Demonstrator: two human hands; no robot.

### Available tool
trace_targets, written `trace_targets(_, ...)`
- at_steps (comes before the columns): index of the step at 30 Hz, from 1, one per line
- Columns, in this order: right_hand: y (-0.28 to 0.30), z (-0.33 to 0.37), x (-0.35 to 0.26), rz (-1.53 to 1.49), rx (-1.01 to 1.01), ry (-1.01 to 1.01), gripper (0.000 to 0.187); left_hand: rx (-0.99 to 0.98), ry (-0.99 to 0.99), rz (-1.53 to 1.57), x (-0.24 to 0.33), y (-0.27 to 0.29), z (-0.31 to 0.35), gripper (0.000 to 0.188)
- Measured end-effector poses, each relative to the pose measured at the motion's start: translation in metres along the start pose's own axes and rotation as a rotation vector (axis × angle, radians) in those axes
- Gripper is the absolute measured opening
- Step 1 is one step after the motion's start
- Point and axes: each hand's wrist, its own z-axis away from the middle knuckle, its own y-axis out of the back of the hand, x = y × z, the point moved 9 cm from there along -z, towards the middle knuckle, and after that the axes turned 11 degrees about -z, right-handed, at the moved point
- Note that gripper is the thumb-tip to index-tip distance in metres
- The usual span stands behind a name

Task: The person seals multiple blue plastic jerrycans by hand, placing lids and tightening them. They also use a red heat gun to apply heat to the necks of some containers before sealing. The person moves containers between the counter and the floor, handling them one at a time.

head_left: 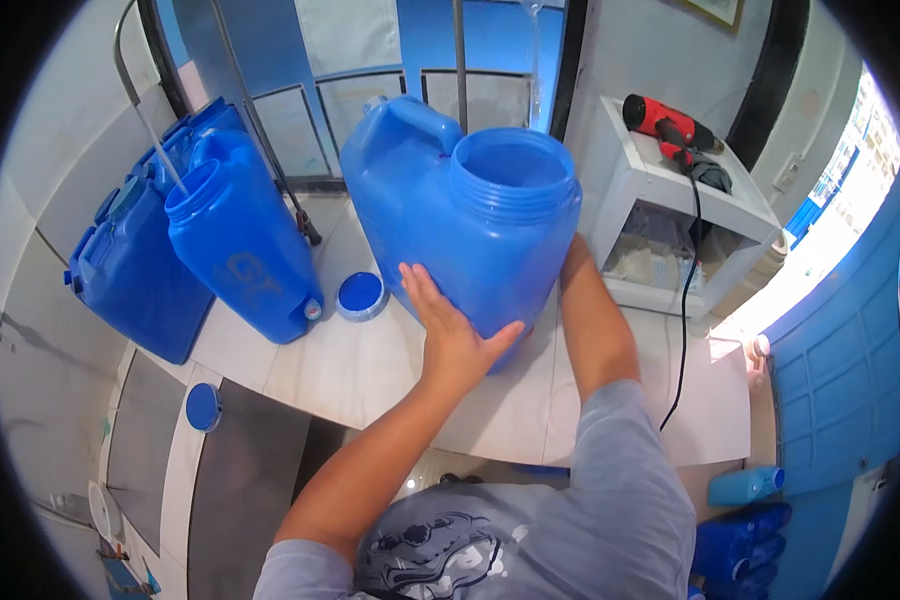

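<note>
A large blue plastic water jug stands tilted on the tiled counter in front of me, its wide threaded mouth uncapped. My left hand holds its near lower side, palm against the plastic, with the thumb spread to the right. Around the right side reaches my right forearm; the jug hides the fingers of that hand. A round blue cap with a pale rim lies on the counter left of the jug. Further left is a second open blue jug, with a small spout low on its side.
More blue jugs stand at the far left, near a thin metal pipe. Another blue cap lies on the ledge. At right, a red heat gun rests on a white shelf; its black cord hangs across the counter.
</note>
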Motion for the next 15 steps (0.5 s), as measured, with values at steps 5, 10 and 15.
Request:
trace_targets(5,0.02,0.082,-0.055,0.498,0.162,0.451,0.046,-0.031,-0.021,0.023,-0.018,-0.008,0.013,0.142)
trace_targets(10,0.06,0.234,0.021,1.325,0.353,0.283,0.036,-0.365,0.131,-0.149,-0.13,-0.028,0.056,0.121)
trace_targets(15,0.043,0.32,0.089,1.64,0.313,0.299,0.035,-0.573,0.05,-0.721,-0.249,-0.043,0.047,0.096)
